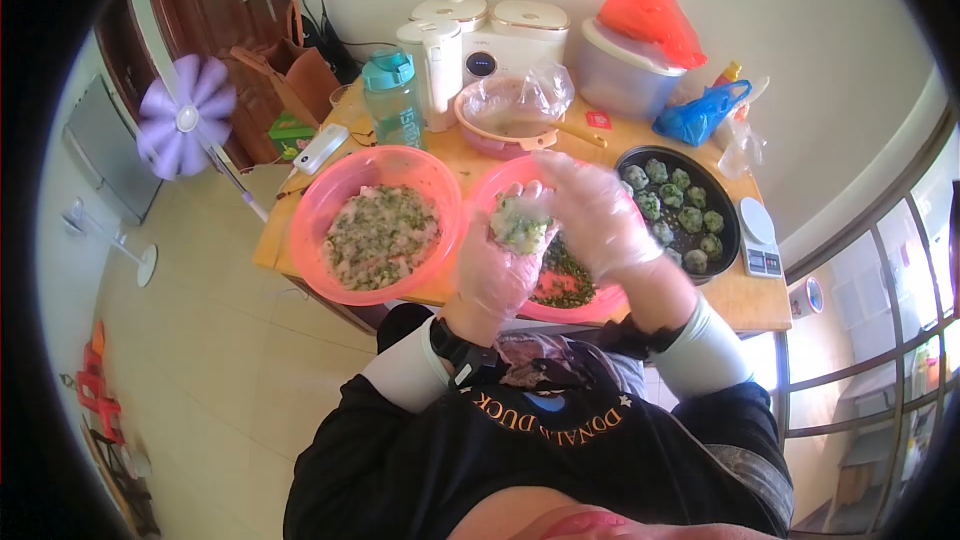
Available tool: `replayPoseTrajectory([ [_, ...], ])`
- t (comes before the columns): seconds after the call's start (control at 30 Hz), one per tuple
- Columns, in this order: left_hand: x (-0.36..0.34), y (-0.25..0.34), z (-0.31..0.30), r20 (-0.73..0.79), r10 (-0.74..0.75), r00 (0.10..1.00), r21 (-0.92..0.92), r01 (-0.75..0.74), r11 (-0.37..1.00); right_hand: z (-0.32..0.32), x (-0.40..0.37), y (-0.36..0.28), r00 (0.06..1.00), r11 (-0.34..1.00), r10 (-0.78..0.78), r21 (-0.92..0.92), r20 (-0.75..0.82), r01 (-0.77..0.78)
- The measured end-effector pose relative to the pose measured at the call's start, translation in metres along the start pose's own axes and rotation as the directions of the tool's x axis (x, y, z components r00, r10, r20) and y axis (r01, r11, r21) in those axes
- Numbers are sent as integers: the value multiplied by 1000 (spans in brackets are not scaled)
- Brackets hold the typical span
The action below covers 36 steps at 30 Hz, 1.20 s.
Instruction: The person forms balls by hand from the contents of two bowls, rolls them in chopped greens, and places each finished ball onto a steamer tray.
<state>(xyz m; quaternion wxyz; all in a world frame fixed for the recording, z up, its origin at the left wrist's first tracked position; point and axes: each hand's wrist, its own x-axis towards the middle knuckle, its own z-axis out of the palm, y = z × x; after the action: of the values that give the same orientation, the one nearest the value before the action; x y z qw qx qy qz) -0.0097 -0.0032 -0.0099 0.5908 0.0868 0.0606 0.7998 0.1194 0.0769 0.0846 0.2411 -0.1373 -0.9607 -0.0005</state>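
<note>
My left hand (497,275), in a clear plastic glove, is palm up with its fingers curled around a ball of pale and green chopped mixture (518,224). Beside the ball is my right hand (603,220), also gloved, its fingers stretched out and somewhat blurred, with nothing seen in them. Below both hands stands a pink bowl (578,316) with loose chopped greens (568,280), partly hidden by them. To the left, another pink bowl (308,202) holds more of the mixture (380,238). Several shaped balls (690,218) sit in a round black pan (732,202) on the right.
A kitchen scale (762,250) lies at the right edge of the wooden table (745,312). Behind are a plastic-lined basin (482,138), a teal bottle (391,100), a white appliance (520,45), a lidded tub (620,70) and a blue bag (702,112). A purple fan (187,118) stands left.
</note>
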Motion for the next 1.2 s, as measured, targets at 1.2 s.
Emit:
replayPoseTrajectory([
  [1.2,23,-33,78,387,-422,820,378,-558,-738,63,-50,-3,972,-892,213,425,97,153],
])
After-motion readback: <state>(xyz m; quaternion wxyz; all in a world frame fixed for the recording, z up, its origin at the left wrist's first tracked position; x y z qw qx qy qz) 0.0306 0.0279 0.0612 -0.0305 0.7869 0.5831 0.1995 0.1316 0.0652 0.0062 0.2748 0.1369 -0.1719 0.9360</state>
